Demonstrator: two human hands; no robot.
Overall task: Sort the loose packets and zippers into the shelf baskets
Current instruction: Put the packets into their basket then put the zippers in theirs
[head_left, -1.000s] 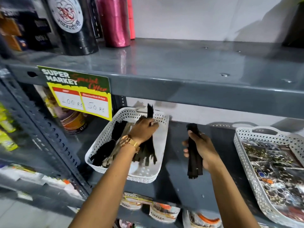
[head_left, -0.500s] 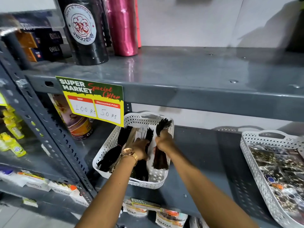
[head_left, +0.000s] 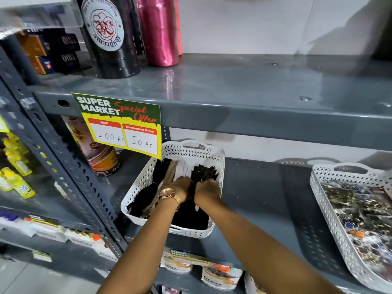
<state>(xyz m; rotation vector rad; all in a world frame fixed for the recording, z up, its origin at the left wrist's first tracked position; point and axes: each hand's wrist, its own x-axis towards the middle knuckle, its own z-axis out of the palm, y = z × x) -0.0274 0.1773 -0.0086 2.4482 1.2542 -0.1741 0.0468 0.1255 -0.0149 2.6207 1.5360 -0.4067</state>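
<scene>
A white perforated basket (head_left: 220, 160) stands on the middle shelf and holds bundles of black zippers (head_left: 204, 172) and some beige ones (head_left: 170, 171). Both my hands are down inside it, side by side. My left hand (head_left: 182, 187), with a gold watch on the wrist, rests on the zippers at the basket's middle. My right hand (head_left: 206, 187) is closed around a bundle of black zippers whose ends fan out above my fingers. A second white basket (head_left: 324, 187) at the right holds shiny packets (head_left: 360, 211).
A yellow and green price sign (head_left: 121, 124) hangs from the upper shelf edge just left of the zipper basket. A printed can (head_left: 101, 158) stands behind it. A black roll (head_left: 108, 35) and a pink roll (head_left: 158, 30) stand on the top shelf. Pouches (head_left: 220, 274) sit on the shelf below.
My right hand carried its bundle of black zippers from the bare shelf into the left basket and lowered it next to my left hand. The camera moved closer.
</scene>
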